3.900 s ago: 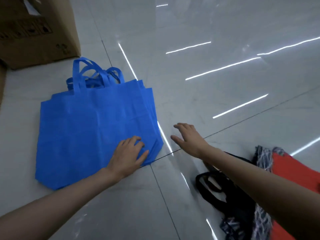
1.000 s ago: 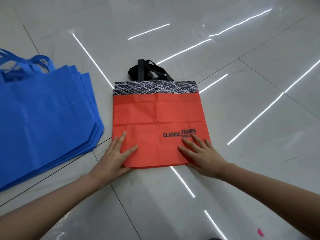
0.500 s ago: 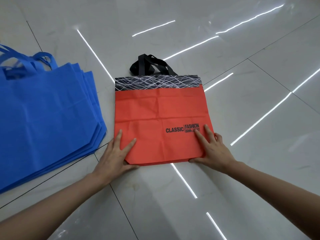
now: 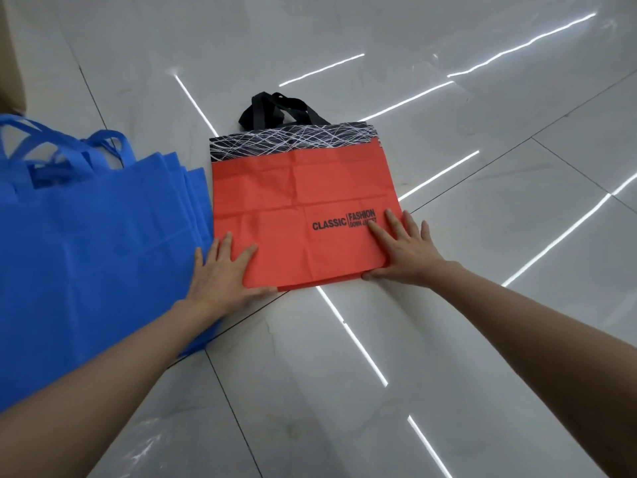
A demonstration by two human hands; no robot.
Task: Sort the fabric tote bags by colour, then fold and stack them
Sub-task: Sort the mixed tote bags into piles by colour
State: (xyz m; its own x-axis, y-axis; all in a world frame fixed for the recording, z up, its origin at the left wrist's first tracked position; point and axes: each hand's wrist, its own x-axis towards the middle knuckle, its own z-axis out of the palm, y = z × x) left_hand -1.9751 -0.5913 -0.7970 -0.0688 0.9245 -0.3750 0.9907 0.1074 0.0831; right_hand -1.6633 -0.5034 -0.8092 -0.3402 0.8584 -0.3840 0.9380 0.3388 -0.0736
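Observation:
An orange-red tote bag (image 4: 296, 208) lies flat on the floor, with a black-and-white patterned top band, black handles (image 4: 275, 110) and "CLASSIC FASHION" printed on it. My left hand (image 4: 220, 270) presses flat on its near left corner, fingers straight. At the near right corner rests my right hand (image 4: 405, 250), fingers spread over the print and thumb along the bottom edge. A stack of blue tote bags (image 4: 93, 243) lies flat at the left, its edge touching the orange bag's left side, handles pointing away from me.
Glossy white floor tiles (image 4: 448, 339) with bright light reflections spread all around. A sliver of a cardboard box (image 4: 10, 53) shows at the top left edge.
The orange bag has slid left until it meets the blue stack. Both hands stay flat on its near corners, and the view has shifted slightly.

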